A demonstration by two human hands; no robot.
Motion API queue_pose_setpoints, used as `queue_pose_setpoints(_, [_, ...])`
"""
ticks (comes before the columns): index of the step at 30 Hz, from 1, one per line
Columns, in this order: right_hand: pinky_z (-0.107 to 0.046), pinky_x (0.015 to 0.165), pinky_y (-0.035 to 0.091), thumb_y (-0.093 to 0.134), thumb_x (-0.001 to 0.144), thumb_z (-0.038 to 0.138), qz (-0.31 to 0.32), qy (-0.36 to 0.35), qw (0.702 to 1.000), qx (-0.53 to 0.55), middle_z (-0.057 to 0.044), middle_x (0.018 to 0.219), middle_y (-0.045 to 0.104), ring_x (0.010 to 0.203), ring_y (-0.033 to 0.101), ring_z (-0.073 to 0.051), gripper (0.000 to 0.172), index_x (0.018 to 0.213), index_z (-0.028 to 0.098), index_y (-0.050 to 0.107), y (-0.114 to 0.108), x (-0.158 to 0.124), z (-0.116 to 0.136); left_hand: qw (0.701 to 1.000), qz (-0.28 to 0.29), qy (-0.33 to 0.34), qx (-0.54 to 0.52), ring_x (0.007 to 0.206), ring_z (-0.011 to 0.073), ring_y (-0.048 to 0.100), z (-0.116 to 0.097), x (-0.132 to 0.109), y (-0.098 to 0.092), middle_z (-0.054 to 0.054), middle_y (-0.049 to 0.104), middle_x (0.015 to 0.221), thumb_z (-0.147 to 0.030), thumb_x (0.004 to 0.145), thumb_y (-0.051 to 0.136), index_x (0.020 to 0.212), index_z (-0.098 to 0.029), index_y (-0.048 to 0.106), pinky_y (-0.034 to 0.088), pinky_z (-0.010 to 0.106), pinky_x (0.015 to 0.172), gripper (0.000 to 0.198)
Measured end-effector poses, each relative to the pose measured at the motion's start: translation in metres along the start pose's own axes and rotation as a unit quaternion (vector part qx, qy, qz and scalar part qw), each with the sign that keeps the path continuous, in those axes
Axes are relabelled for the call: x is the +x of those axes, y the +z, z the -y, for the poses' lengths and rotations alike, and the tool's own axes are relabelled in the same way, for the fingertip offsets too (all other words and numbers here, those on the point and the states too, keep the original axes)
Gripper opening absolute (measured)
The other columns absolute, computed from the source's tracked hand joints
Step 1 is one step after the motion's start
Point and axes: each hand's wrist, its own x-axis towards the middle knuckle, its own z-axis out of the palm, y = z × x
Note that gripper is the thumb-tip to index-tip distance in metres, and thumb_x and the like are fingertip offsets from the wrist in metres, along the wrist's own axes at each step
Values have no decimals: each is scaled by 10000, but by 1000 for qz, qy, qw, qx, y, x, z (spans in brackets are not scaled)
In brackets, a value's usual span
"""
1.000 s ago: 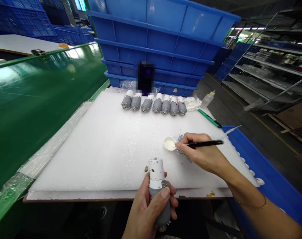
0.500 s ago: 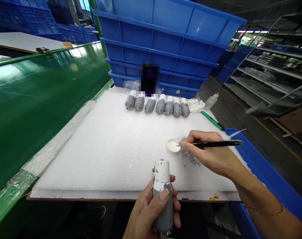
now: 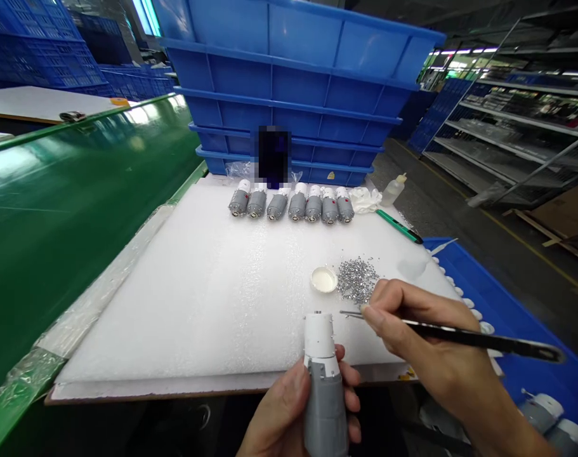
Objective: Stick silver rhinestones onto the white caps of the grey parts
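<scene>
My left hand [image 3: 283,406] is wrapped round a grey-and-white cylindrical model [image 3: 324,381], its narrower white end up and small studs dotted over it. My right hand [image 3: 422,343] pinches slim black tweezers [image 3: 479,336]. Their metal tips point left, a little above and right of the model's white end, apart from it. Whether a tiny part sits at the tips, I cannot make out for certain. Beyond the tips lies a spread of tiny silvery parts [image 3: 358,279]. Beside it stands a small round dish [image 3: 323,280] with something whitish in it.
Several similar models [image 3: 297,204] lie in a row before stacked blue crates [image 3: 289,95]. Right of them are crumpled white tissue [image 3: 365,199], a squeeze bottle [image 3: 393,189] and a green cutter [image 3: 399,226]. A blue bin [image 3: 521,381] borders the foam-covered table [image 3: 198,285] at right.
My right hand has drawn the tweezers back from the dish, down toward the held model. The model has turned in my left hand, and my thumb has shifted to its left side. The view has shifted slightly.
</scene>
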Motion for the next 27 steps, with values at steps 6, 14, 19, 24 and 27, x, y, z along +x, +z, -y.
queue_pose_setpoints(6, [-199,483,388,598,928,306,-28,-6,999,33,33,611,506,541,467,-91,278,675,210,534,11,-13,-4,997,-29,53,38,864,216,656,4,3,10,107,719,984,-283,763,798,1055,-171,765,543,329,784,314])
queue_pose_setpoints(14, [-197,448,442,593,930,313,-27,12,997,75,16,604,556,545,539,-112,263,691,219,537,17,-14,-3,994,-14,50,96,784,193,659,10,6,0,104,699,910,-376,795,741,1044,-151,747,507,250,738,336])
queue_pose_setpoints(19, [-174,425,433,588,937,300,-25,8,997,78,29,580,553,501,532,-91,267,691,211,530,19,-13,-5,993,-14,53,102,790,183,651,10,8,-3,95,690,924,-377,796,739,1051,-164,734,497,242,732,332])
queue_pose_setpoints(24, [-166,452,432,570,939,295,-19,-7,999,48,29,584,544,518,525,-82,293,669,196,516,18,-10,-4,993,-17,58,106,806,171,647,11,6,-1,87,697,964,-344,812,735,1103,-186,709,490,251,751,333])
queue_pose_setpoints(27, [-171,448,410,561,938,272,-25,-17,999,14,31,580,522,508,491,-77,297,656,191,510,16,-11,-4,985,-58,90,135,887,191,643,11,4,1,72,689,1039,-351,792,762,1110,-231,702,498,290,797,346])
